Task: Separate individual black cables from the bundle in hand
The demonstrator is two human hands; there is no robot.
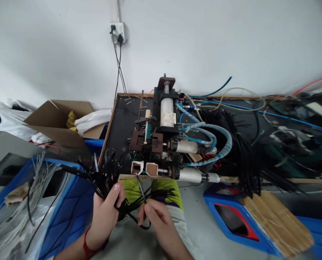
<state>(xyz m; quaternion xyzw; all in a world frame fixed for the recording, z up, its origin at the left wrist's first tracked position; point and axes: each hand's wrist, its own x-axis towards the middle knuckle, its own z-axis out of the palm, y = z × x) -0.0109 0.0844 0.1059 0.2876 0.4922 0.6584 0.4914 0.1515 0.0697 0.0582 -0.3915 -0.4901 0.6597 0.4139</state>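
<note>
Left hand (105,211) grips a bundle of black wires (106,177), fingers wrapped tight. Right hand (157,216), the nearer one, pinches a single black wire (140,187) whose long axis points up toward the machine (161,141).

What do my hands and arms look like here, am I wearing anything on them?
Both are bare: no gloves and no sleeves in view on either forearm. The left hand has a red band or cord around its wrist. The right hand wears nothing visible: no ring, watch or bracelet shows. Fingernails are short and unpainted as far as can be seen.
</note>
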